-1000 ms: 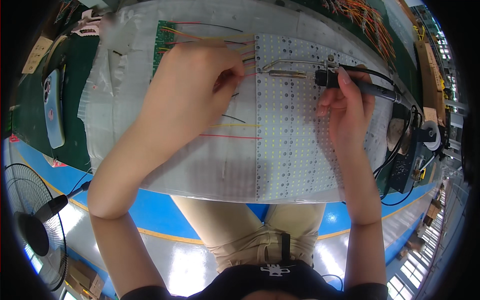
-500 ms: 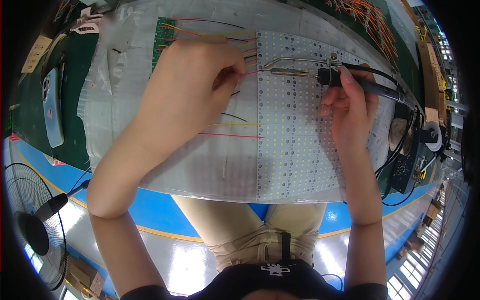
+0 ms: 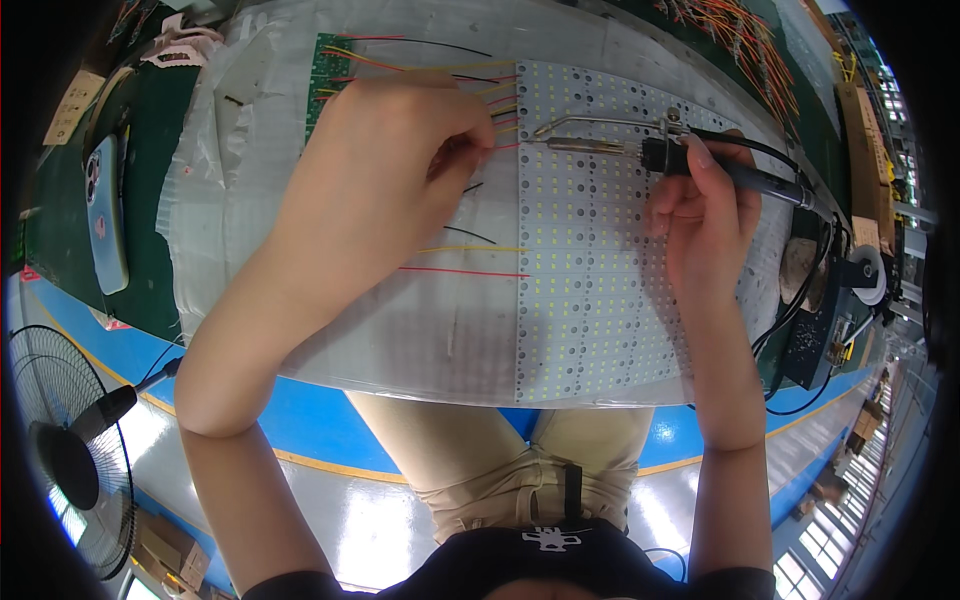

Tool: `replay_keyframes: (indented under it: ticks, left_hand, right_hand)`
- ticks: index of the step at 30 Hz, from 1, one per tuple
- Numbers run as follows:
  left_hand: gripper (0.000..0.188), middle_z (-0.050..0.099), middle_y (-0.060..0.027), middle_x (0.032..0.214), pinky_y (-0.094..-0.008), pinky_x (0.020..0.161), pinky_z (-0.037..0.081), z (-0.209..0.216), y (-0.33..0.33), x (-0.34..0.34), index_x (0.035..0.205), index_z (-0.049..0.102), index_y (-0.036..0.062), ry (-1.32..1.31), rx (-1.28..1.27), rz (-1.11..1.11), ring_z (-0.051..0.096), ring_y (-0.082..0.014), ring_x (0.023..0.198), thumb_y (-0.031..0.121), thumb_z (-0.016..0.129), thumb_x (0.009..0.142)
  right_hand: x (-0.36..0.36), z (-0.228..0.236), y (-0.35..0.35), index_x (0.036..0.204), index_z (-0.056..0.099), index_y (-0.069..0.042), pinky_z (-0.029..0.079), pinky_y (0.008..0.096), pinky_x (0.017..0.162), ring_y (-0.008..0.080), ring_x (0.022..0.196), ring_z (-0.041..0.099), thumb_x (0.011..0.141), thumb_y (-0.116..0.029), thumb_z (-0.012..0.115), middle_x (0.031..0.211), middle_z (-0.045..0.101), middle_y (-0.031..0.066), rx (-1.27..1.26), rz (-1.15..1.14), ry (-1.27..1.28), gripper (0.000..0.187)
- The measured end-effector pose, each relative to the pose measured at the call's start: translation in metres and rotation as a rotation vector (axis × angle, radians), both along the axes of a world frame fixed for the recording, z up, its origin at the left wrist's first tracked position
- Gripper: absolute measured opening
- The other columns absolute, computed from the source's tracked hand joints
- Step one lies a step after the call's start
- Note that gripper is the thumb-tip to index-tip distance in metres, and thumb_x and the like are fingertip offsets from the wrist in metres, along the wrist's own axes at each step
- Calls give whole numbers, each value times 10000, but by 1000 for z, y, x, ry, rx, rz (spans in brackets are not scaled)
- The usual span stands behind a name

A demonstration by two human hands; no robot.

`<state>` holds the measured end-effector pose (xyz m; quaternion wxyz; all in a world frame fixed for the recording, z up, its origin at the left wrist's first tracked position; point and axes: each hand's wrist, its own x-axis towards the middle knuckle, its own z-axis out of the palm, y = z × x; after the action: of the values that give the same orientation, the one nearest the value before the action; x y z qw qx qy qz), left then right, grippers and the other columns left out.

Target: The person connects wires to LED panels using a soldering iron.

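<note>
"White, flat rectangular panel with rows of small pale-yellow squares and dark round holes: lying where?"

"On the right half of the grey plastic-covered worktop, reaching from near the far edge almost to the near edge."

"Any change just now?"

"Next to nothing. Over the past second, only a slight slide of the whole view, with nearly the same arrangement throughout. Meaning, by judgement: work steady at one spot, not moved along the panel's left edge."

"And the right hand?"

"Closed around a black-handled soldering iron with a thin bent metal tube alongside. Pointing left, tip close to the panel's left edge, in its far half. Cannot tell touching from hovering."

"And the left hand?"

"Just left of the panel, fingertips drawn narrowly together, seemingly pinching a thin red insulated wire running to the panel's edge. Exact hold partly hidden."

"Other wires?"

"Closer to the near edge, a long yellow wire and a second red wire, both reaching the panel. Toward the far left corner, a narrow green circuit board, partly covered by the left hand."
</note>
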<state>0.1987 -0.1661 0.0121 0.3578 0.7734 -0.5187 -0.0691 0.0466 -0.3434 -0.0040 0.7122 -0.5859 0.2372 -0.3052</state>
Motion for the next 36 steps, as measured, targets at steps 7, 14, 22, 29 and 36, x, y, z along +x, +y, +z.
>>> replay_keyframes:
  ticks: [7, 14, 22, 29, 36]
  left_hand:
    - [119, 588, -109, 758, -289, 634, 512, 1, 0, 0, 774, 612, -32, 10, 16, 9, 591, -216, 715, -80, 586, 669]
    - [125, 589, -107, 764, -284, 637, 518, 2, 0, -1, 778, 612, -35, 35, 23, 24, 594, -206, 713, -88, 577, 671]
    - [121, 585, -98, 755, -272, 620, 499, 3, -1, 1, 780, 605, -23, 16, 1, 0, 588, -198, 704, -71, 596, 669]
    - [131, 581, -85, 770, -263, 607, 491, 2, -4, -1, 811, 604, -8, 21, -88, -4, 590, -180, 699, -60, 604, 691]
    - [125, 571, -79, 775, -270, 608, 508, -1, -6, 3, 823, 596, 0, -80, 16, 16, 596, -174, 707, -50, 615, 710]
  right_hand:
    - [-1, -1, -2, 869, 498, -8, 398, 263, 374, 158, 393, 483, 829, -124, 610, 529, 525, 102, 21, 14, -32, 166]
    - [-1, -1, -3, 877, 494, -6, 393, 267, 374, 161, 389, 480, 830, -127, 610, 523, 523, 103, 24, 32, -41, 174]
    - [-1, -2, -3, 900, 491, -2, 393, 262, 387, 156, 404, 486, 835, -129, 607, 546, 535, 101, 27, 37, -64, 184]
    - [1, -1, -2, 910, 496, -4, 399, 246, 417, 149, 436, 505, 840, -153, 613, 566, 549, 91, -7, 28, -49, 201]
    - [1, 3, 1, 917, 502, -7, 398, 246, 447, 141, 469, 511, 843, -166, 617, 584, 550, 83, -54, 25, 8, 209]
